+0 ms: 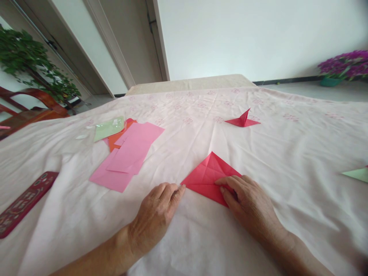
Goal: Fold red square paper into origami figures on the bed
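Note:
A red sheet of folding paper [205, 174] lies as a diamond in front of me, with crease lines across its face. My left hand [159, 209] is at its left corner, thumb and fingertips closed together on the tip. On the right part of the paper rests my right hand [248, 199], its fingers curled and pressing down, covering the right corner. Farther back stands a folded red paper piece [243, 119] with an upright point and flat sides.
Pink paper sheets [136, 147], an orange piece [115, 140] and a pale green packet [109, 128] overlap on the left. A dark red patterned box [27, 203] lies at the left edge. A pale green paper [356, 174] shows at the right. Wrinkled cloth [184, 245] covers the table.

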`<control>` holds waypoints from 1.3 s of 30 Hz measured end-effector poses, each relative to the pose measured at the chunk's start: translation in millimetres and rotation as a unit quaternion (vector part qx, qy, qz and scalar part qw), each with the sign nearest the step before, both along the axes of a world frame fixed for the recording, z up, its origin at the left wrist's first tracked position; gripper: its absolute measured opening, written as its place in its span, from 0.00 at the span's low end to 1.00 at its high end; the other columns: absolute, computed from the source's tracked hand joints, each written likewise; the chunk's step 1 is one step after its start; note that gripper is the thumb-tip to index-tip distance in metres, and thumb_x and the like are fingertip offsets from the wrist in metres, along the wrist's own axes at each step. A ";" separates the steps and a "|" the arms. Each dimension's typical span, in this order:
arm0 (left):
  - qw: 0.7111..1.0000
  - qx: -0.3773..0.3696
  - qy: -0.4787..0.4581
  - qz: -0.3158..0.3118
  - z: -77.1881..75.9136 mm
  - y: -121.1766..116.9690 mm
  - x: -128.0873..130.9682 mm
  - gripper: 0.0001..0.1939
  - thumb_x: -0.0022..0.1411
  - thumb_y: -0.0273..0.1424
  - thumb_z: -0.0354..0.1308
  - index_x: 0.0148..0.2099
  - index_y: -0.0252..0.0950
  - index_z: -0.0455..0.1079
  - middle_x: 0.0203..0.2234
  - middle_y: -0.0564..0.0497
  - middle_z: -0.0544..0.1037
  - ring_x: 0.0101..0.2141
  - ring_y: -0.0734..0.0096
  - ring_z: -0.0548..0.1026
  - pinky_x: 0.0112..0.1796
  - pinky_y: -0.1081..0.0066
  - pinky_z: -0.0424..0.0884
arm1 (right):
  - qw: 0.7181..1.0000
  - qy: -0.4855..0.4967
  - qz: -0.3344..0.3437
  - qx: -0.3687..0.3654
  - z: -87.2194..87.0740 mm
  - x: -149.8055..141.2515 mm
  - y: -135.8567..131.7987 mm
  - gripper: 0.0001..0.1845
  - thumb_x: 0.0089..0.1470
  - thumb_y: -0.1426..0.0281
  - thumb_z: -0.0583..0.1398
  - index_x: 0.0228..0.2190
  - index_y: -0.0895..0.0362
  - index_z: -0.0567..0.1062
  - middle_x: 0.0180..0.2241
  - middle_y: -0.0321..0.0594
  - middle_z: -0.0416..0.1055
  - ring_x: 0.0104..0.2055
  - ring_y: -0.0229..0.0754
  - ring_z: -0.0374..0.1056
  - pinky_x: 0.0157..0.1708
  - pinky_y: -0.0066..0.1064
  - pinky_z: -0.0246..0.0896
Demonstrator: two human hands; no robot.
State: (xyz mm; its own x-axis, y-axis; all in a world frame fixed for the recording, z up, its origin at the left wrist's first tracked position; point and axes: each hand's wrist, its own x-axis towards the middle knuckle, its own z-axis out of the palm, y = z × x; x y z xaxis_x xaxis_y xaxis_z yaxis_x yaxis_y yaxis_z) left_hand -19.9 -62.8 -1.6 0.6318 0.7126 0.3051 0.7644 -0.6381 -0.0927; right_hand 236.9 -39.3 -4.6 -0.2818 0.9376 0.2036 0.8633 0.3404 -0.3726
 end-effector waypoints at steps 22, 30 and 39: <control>0.928 -0.245 -0.272 0.073 -0.9 48.6 -13.9 0.07 0.60 0.25 0.60 0.38 0.41 0.77 0.33 0.53 0.75 0.34 0.73 0.74 0.36 0.75 0.69 | 1.000 0.003 -0.008 -0.015 -0.6 0.0 -0.3 0.09 0.57 0.71 0.55 0.38 0.49 0.74 0.33 0.36 0.74 0.35 0.44 0.67 0.36 0.36 0.58; 0.917 -0.238 -0.313 0.062 -4.1 57.1 -13.2 0.03 0.60 0.24 0.61 0.36 0.38 0.74 0.33 0.53 0.74 0.33 0.74 0.73 0.35 0.75 0.68 | 1.000 -0.002 -0.015 -0.018 -2.7 0.5 0.6 0.10 0.56 0.71 0.55 0.38 0.48 0.74 0.33 0.34 0.74 0.36 0.43 0.67 0.36 0.35 0.58; 0.914 -0.271 -0.297 0.063 -1.5 56.4 -5.0 0.03 0.59 0.27 0.62 0.36 0.39 0.75 0.34 0.54 0.74 0.35 0.74 0.73 0.37 0.74 0.67 | 1.000 0.008 -0.004 -0.020 -4.5 1.2 0.9 0.09 0.57 0.70 0.56 0.38 0.49 0.74 0.33 0.36 0.74 0.35 0.44 0.66 0.36 0.36 0.57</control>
